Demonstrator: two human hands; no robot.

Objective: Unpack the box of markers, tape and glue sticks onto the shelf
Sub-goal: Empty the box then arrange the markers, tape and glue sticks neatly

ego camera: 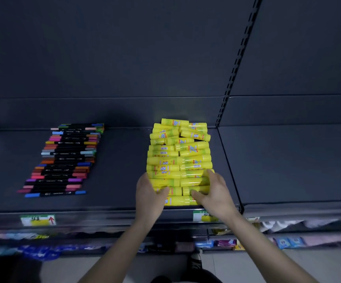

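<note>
Yellow cylindrical glue sticks, left hand, right hand pressing; matte shelf

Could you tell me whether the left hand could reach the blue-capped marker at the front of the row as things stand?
Probably yes. The left hand rests on the near-left edge of the glue sticks, and only bare shelf lies between it and the blue-capped marker, the nearest of the row.

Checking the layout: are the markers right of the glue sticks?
No, the markers lie left of the glue sticks, with bare shelf between.
</note>
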